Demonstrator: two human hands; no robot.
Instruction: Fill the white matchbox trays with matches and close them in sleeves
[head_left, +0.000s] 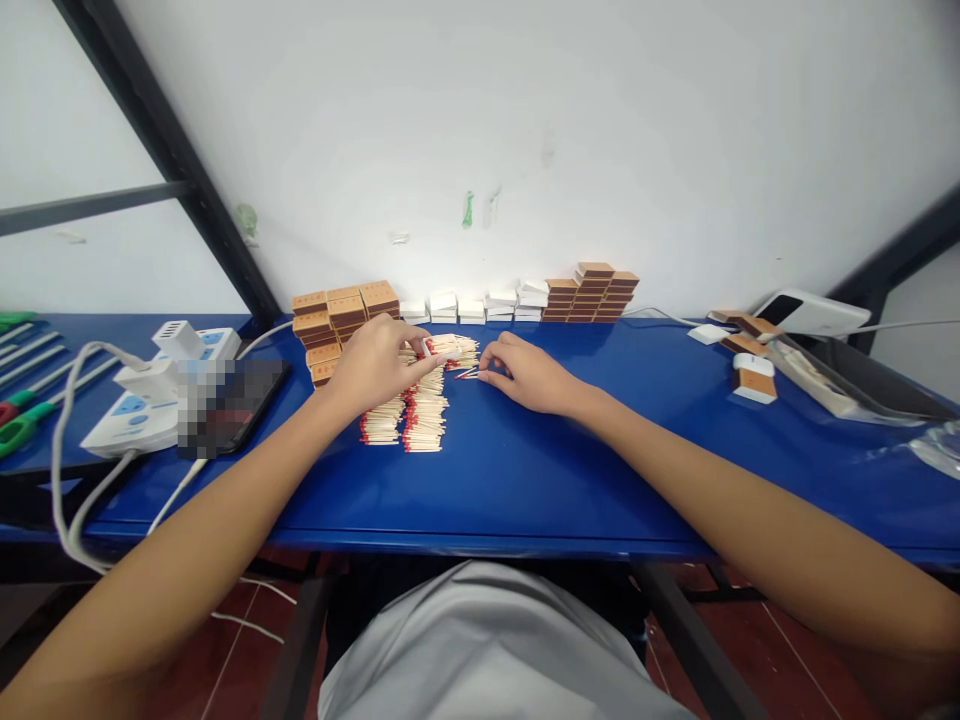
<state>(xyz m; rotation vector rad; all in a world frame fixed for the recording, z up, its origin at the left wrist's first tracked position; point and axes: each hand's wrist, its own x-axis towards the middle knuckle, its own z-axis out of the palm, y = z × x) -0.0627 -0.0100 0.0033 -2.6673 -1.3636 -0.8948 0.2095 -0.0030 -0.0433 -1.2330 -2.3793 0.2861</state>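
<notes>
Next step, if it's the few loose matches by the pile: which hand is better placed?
Right, probably: the right hand has its fingertips right at the loose matches, while the left hand seems occupied with a white tray.

Wood is seen in matches (pixel 426 425), matt card in boxes (pixel 591 300), smooth gloss on table (pixel 517 490), cloth in shirt (pixel 480 650).

Over my remote feed I see a bare left hand (pixel 373 358) and bare right hand (pixel 531 374), uncovered forearms (pixel 716 478) behind them, and, lower than both hands, a creased light-grey top (pixel 480 655).
</notes>
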